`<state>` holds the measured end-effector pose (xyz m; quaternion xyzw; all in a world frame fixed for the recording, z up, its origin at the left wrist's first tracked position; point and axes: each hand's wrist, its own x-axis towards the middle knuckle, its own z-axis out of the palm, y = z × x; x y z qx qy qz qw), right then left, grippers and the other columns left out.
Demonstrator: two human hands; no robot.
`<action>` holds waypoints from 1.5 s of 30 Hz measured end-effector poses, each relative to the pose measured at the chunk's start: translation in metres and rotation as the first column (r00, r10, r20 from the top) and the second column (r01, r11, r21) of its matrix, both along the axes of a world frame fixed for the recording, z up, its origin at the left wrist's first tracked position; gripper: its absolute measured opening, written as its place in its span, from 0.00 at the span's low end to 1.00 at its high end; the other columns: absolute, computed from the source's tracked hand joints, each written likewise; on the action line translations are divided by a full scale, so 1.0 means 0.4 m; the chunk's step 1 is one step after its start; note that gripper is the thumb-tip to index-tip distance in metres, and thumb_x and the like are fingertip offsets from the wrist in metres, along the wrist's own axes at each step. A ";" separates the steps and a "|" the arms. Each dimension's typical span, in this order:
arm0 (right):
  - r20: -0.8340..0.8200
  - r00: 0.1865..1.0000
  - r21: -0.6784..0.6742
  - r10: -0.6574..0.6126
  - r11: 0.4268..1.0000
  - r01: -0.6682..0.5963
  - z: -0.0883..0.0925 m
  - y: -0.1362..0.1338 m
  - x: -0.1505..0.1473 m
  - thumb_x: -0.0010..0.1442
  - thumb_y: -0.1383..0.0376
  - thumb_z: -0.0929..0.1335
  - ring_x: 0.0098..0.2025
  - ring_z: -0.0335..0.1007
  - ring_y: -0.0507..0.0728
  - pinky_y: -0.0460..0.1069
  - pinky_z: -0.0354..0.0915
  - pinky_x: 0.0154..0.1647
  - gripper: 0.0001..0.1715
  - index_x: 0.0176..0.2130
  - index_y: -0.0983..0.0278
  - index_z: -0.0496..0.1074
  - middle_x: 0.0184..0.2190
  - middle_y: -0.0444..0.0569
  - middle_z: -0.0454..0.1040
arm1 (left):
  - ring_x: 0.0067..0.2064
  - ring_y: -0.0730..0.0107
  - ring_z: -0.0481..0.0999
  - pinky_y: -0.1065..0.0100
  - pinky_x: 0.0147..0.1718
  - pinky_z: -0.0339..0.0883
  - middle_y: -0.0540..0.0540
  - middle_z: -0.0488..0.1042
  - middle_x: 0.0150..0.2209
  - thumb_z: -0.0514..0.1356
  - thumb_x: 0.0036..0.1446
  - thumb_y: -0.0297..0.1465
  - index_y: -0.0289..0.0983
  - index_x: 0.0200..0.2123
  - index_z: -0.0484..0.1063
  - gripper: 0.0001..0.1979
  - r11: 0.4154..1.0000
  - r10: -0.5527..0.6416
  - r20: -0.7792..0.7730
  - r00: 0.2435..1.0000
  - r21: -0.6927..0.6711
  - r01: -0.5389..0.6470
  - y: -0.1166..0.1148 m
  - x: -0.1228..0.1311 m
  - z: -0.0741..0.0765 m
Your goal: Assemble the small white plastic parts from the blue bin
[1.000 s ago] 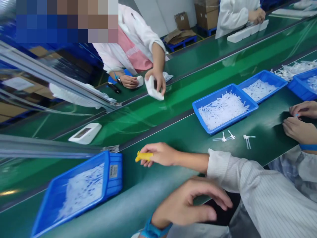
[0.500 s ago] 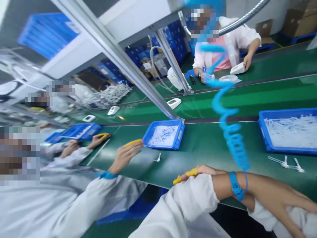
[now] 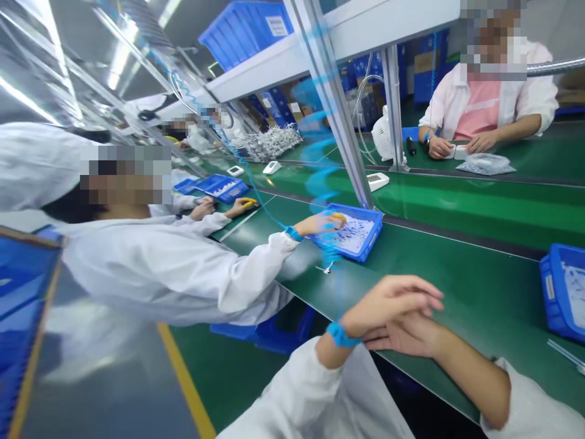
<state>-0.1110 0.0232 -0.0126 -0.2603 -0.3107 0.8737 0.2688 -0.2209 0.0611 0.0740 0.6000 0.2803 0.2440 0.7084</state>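
My left hand (image 3: 388, 300), with a blue wristband (image 3: 342, 334), crosses over my right hand (image 3: 418, 336) above the near edge of the green workbench. Its fingers reach out to the right, and no object shows in them. Below it my right hand points left with the palm partly showing and its fingers stretched out; nothing is seen in it. The hands overlap, so some fingers are hidden. Beyond them on the bench (image 3: 439, 268) lies a small white plastic piece (image 3: 327, 268). A blurred blue coiled cord (image 3: 322, 183) hangs above it.
A co-worker at my left reaches a hand (image 3: 326, 224) into a blue bin (image 3: 372, 241) of white pieces. Another blue bin (image 3: 551, 292) stands at right. A metal post (image 3: 336, 97) rises behind the bench. Across the belt, another person handles a white item (image 3: 457, 152).
My view has swung left. My left hand has slid from my right forearm to my right hand. The co-worker's hand has moved over the bin; the person opposite has brought the white item in front of them.
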 end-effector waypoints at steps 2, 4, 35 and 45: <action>-0.051 0.998 -0.069 0.048 0.996 -0.051 -0.002 -0.005 0.007 0.57 0.43 0.78 0.58 0.80 0.68 0.61 0.71 0.63 0.32 0.51 0.62 0.83 0.53 0.62 0.82 | 0.36 0.65 0.81 0.66 0.37 0.77 0.40 0.84 0.42 0.65 0.67 0.45 0.38 0.52 0.82 0.19 0.920 0.370 -0.129 0.920 0.188 -0.343 0.023 -0.153 -0.044; -0.081 0.996 -0.134 0.047 0.989 -0.058 -0.003 -0.002 0.009 0.57 0.49 0.80 0.56 0.81 0.65 0.60 0.71 0.62 0.33 0.54 0.64 0.81 0.53 0.62 0.82 | 0.36 0.65 0.78 0.65 0.39 0.75 0.43 0.83 0.39 0.64 0.67 0.43 0.38 0.50 0.82 0.17 0.724 0.649 -0.232 0.724 0.482 -0.494 0.052 -0.285 -0.096; 0.142 0.718 0.542 -0.682 0.661 0.520 -0.054 0.090 0.056 0.62 0.48 0.75 0.37 0.80 0.58 0.54 0.78 0.42 0.26 0.50 0.64 0.81 0.42 0.54 0.82 | 0.51 0.61 0.84 0.59 0.54 0.78 0.38 0.82 0.55 0.59 0.72 0.35 0.39 0.65 0.71 0.21 0.590 0.593 -0.128 0.795 0.740 -0.322 0.070 -0.197 -0.094; 0.199 0.614 0.910 -0.763 0.377 0.174 -0.061 0.149 0.174 0.69 0.62 0.63 0.32 0.72 0.54 0.50 0.66 0.34 0.22 0.57 0.62 0.78 0.36 0.49 0.75 | 0.47 0.52 0.84 0.60 0.53 0.73 0.40 0.85 0.40 0.69 0.61 0.31 0.37 0.41 0.84 0.06 0.680 0.673 -0.657 0.341 0.730 0.066 0.414 -0.314 -0.053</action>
